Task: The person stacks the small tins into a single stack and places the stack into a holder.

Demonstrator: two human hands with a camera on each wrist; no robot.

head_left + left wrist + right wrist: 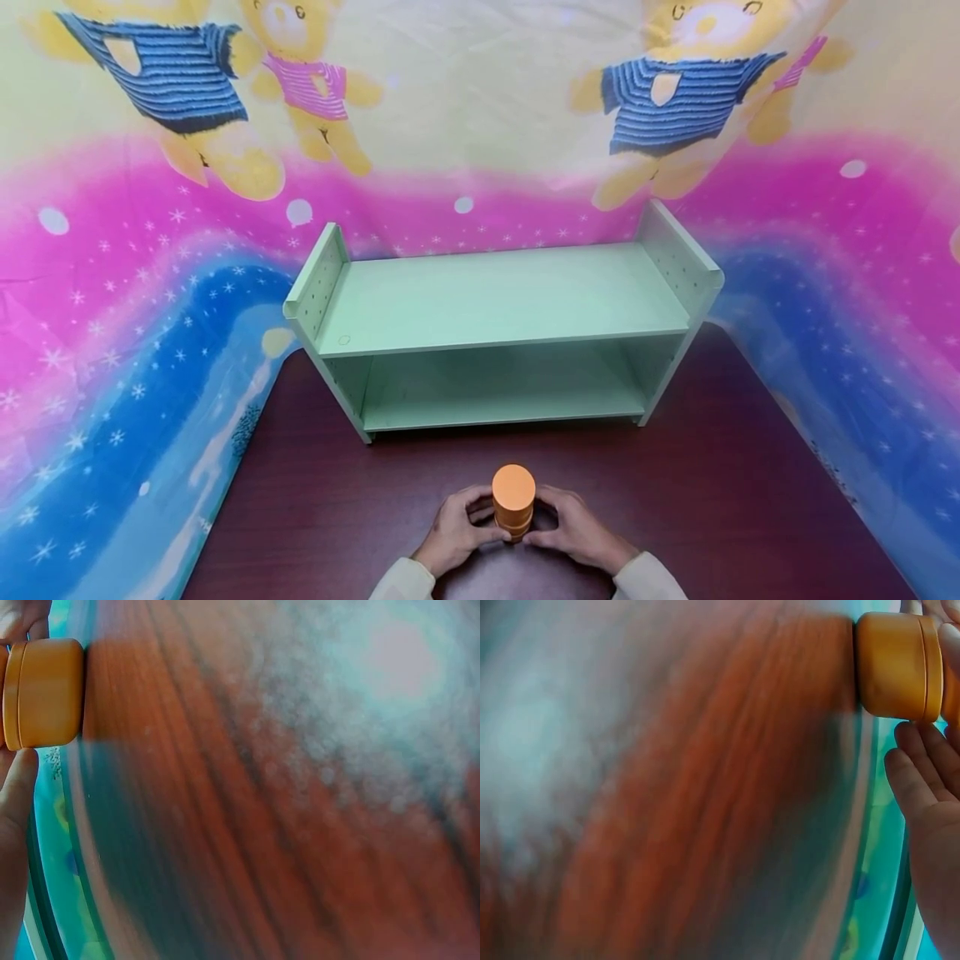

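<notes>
An orange round jar (513, 489) stands upright on the table in front of me, and a second orange jar (49, 694) of like width appears to sit beneath it. A seam runs round the lower one near its top. From the left, my left hand (455, 527) holds the stack with thumb in front and fingers behind. My right hand (579, 531) grips it the same way from the right. In the right wrist view the lower jar (896, 666) meets the tabletop, with fingers (919, 769) beside its upper edge. The hands hide part of the stack's sides.
A pale green two-tier shelf (502, 296) with raised side panels stands behind the jars on the dark reddish-brown table (712, 500). A colourful cloth (472, 125) printed with bears hangs behind and along both sides.
</notes>
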